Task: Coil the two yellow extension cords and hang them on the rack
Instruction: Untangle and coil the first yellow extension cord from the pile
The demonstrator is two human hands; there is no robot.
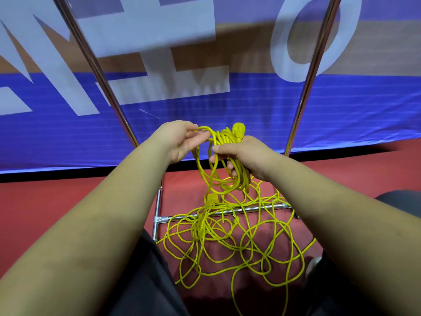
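Observation:
My right hand grips a bundle of coiled yellow cord, with a yellow plug sticking up above the fist. Loops of that coil hang below the hand. My left hand pinches a strand of the same cord just left of the coil. More yellow cord lies in a loose tangle on the red floor below, and a second yellow connector hangs over it. The rack's two metal uprights rise on either side of my hands.
The rack's base bar crosses under the tangle, with a short foot at its left end. A blue banner with large white letters stands behind the rack. My dark-trousered legs flank the pile.

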